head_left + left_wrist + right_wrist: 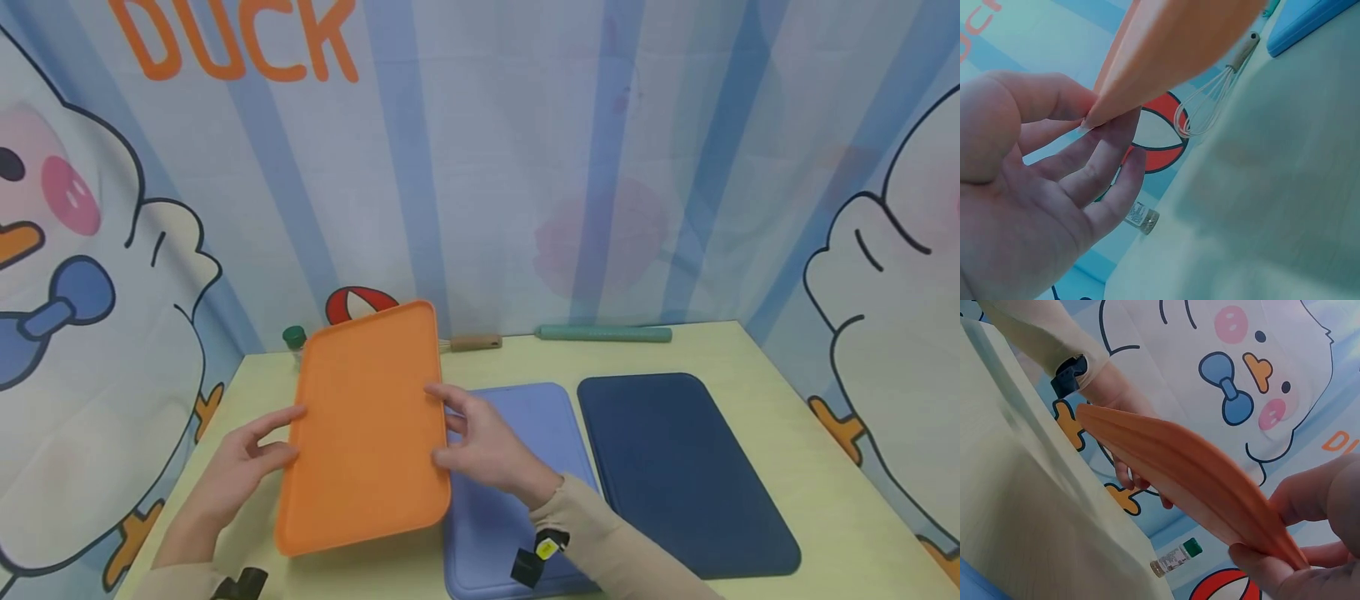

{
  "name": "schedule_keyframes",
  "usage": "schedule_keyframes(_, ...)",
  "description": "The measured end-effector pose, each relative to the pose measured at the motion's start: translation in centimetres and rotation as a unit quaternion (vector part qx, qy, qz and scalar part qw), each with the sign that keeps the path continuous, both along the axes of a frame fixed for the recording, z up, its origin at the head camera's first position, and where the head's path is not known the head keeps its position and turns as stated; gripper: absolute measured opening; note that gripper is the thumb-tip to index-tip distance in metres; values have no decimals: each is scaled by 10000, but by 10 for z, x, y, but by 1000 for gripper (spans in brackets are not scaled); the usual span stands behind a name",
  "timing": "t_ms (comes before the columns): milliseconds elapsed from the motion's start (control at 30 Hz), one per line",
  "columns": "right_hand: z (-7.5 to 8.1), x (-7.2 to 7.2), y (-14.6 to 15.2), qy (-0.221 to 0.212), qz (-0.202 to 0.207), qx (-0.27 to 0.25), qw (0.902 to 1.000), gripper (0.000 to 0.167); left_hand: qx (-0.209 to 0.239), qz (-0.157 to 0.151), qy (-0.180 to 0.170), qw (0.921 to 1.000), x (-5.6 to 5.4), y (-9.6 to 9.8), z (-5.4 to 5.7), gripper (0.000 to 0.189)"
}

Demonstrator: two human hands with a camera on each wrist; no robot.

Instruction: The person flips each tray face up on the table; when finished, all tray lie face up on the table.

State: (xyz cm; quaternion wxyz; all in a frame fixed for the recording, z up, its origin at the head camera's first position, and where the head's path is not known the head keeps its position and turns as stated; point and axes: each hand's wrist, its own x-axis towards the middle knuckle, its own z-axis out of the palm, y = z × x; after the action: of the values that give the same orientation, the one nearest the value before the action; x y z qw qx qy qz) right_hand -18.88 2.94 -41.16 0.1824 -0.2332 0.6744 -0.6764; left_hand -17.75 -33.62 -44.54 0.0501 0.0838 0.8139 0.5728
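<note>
Between my two hands an orange tray (367,433) is held tilted above the left part of the table, its flat face toward the head camera. My left hand (238,467) pinches its left edge between thumb and fingers, as the left wrist view shows at the tray's rim (1166,56). On the opposite edge, my right hand (491,442) grips with thumb and fingers; the right wrist view shows the tray's underside (1179,469). A light blue tray (517,517) lies partly beneath my right forearm. Beside it lies a dark navy tray (682,475).
Along the table's back edge are a green-capped spice jar (295,337), a whisk (476,342) partly behind the orange tray, and a long green stick-like object (603,333). A printed cloth backdrop (510,167) rises behind the pale yellow table (832,525).
</note>
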Motion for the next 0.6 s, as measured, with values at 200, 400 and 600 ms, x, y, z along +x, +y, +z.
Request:
schedule_keyframes(200, -3, -1, 1, 212, -94, 741, 9970, 85, 67, 19, 211, 9998, 3, -4, 6, 60)
schedule_keyframes(400, -8, -3, 2, 571, -58, 1392, 9886, 85, -25, 5, 186, 9998, 4, -8, 6, 60)
schedule_keyframes(600, -10, -4, 4, 615, 61, 1668, 9840, 85, -125, 18, 56, 9999, 5, -8, 7, 61)
